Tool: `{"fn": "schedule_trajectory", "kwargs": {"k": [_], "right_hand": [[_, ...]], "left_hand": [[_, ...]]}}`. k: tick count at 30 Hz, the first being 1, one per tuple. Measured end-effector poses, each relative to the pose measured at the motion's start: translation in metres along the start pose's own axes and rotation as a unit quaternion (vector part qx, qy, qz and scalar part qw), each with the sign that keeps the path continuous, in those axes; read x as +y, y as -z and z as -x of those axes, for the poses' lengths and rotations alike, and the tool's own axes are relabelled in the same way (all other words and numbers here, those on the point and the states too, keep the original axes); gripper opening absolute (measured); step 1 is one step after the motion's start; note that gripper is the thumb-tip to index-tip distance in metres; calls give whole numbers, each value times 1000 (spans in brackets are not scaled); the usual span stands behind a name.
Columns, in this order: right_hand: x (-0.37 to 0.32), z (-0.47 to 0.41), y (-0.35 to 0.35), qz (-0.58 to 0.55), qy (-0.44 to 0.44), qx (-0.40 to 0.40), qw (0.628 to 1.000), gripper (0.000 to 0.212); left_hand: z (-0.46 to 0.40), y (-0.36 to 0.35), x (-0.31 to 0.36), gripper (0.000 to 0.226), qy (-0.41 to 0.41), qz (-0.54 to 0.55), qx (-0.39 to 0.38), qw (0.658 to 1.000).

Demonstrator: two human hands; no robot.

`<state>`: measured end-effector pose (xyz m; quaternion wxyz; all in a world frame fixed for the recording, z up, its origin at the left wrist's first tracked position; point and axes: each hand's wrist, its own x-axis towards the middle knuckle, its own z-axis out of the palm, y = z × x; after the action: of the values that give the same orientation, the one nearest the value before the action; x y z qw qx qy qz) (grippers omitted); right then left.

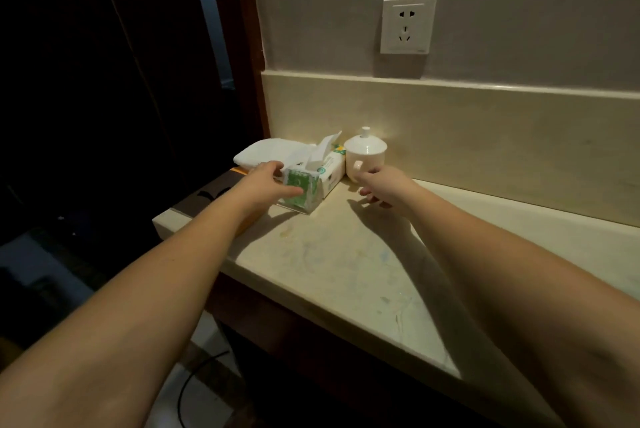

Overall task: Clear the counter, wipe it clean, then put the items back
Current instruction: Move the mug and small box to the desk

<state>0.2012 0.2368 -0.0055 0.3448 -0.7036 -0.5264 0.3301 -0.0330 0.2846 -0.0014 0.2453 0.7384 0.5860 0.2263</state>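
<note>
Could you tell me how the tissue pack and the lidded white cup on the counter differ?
The tissue pack is boxy, green and white, and torn open with a tissue sticking up; the lidded cup is round, plain white and closed by a knobbed lid. The left hand is on the pack, while the right hand is at the cup's handle. Both stand side by side at the counter's back corner.

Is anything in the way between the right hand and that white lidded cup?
Nothing visible. The right hand is open just in front of the white lidded cup, fingertips near its handle, with only bare counter around. The tissue pack sits off to its left.
</note>
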Motion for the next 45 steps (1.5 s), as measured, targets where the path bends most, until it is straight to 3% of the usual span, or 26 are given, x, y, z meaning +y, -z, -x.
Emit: {"fn": "schedule_trajectory", "kwargs": {"k": [5,13,19,25,29,38,43,45], "right_hand": [[-3,-19,-6,-78,-23,-33,996,19],[1,-33,-8,-253,-123,-47,958,27],[0,-31,-7,-285,-133,-60,947,24],[0,-26,-10,-287,-123,-41,949,10],[4,-24,-11,-292,-122,-16,949,15],[5,5,2,-274,-85,14,958,18],[-5,46,11,-264,-49,38,963,15],[-9,69,13,-260,-48,53,963,13]], "left_hand": [[-6,-1,1,52,-7,9,-27,1000],[-6,-3,-8,53,8,42,-43,998],[-2,-5,-4,83,0,48,-68,996],[8,-5,-3,56,-1,12,-83,997],[16,-5,3,45,-10,26,-72,997],[41,3,2,43,-12,100,-16,995],[64,22,0,58,-32,127,-7,991],[79,28,-1,54,-44,148,-11,988]]}}
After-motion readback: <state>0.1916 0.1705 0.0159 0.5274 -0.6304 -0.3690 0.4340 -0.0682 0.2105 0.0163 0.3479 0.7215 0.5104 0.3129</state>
